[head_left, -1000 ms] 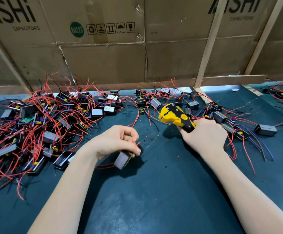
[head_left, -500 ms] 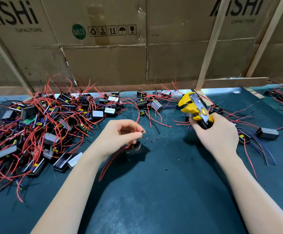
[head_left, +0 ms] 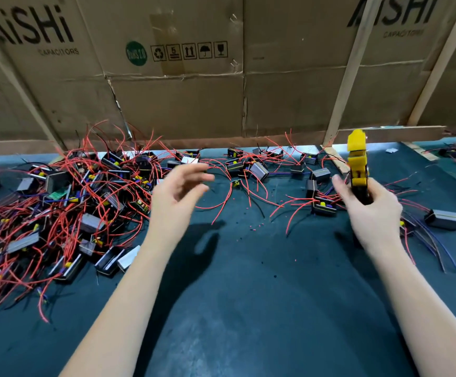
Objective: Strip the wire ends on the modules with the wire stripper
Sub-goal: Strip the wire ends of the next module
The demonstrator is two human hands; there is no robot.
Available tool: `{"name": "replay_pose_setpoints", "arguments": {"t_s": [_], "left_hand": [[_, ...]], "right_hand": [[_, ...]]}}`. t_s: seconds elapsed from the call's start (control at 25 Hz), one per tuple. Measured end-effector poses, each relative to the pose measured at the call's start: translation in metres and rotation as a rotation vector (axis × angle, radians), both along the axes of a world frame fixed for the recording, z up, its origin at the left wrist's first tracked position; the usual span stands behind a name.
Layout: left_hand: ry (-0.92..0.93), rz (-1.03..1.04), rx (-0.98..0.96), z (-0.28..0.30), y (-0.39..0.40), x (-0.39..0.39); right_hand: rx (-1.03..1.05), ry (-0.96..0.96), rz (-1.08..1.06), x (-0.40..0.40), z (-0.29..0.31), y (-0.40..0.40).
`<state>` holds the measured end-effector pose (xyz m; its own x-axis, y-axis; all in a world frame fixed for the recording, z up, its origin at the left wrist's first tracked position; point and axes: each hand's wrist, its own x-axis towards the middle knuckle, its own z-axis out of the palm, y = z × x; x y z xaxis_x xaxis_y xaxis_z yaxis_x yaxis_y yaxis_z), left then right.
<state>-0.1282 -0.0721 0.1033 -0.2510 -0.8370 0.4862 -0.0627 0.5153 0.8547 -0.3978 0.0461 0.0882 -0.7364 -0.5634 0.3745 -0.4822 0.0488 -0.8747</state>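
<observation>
My right hand (head_left: 371,210) grips the handles of the yellow and black wire stripper (head_left: 357,164), which stands upright with its jaws pointing up. My left hand (head_left: 178,194) hovers above the mat with its fingers loosely spread and nothing in them; it is blurred. A big tangled pile of modules with red wires (head_left: 66,208) lies to the left of it. More modules (head_left: 259,170) are scattered along the back, and one module (head_left: 323,208) sits just left of my right hand.
The work surface is a dark teal mat (head_left: 248,308). A wall of cardboard boxes (head_left: 180,91) and wooden slats (head_left: 344,85) closes off the back. A grey module (head_left: 443,219) with dark wires lies at the right. Small red insulation bits (head_left: 259,224) dot the mat.
My left hand let go of the module it held, rose and opened. My right hand swung the wire stripper to the right and turned it upright.
</observation>
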Motion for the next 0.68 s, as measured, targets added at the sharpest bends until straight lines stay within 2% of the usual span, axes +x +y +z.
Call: {"name": "replay_pose_setpoints", "arguments": {"t_s": [0.12, 0.2, 0.28, 0.4, 0.48, 0.6, 0.68], "left_hand": [[0.092, 0.474, -0.142, 0.003, -0.015, 0.023], [0.075, 0.661, -0.187, 0.000, -0.024, 0.038], [-0.071, 0.725, -0.164, -0.005, -0.030, 0.046], [-0.586, 0.826, -0.101, -0.014, -0.036, 0.050], [-0.833, 0.850, 0.003, -0.017, -0.038, 0.051], [-0.860, 0.811, 0.052, -0.018, -0.041, 0.054], [-0.768, 0.754, -0.086, -0.020, -0.041, 0.051]], "right_hand": [[-0.068, -0.380, 0.343, 0.016, 0.000, -0.006], [-0.023, -0.465, 0.420, 0.022, -0.004, -0.008], [-0.017, -0.480, 0.410, 0.023, -0.005, -0.009], [-0.018, -0.529, 0.395, 0.021, -0.004, -0.008], [-0.019, -0.561, 0.399, 0.019, -0.005, -0.008], [-0.041, -0.588, 0.398, 0.018, -0.005, -0.009], [-0.047, -0.596, 0.391, 0.018, -0.005, -0.009]]}}
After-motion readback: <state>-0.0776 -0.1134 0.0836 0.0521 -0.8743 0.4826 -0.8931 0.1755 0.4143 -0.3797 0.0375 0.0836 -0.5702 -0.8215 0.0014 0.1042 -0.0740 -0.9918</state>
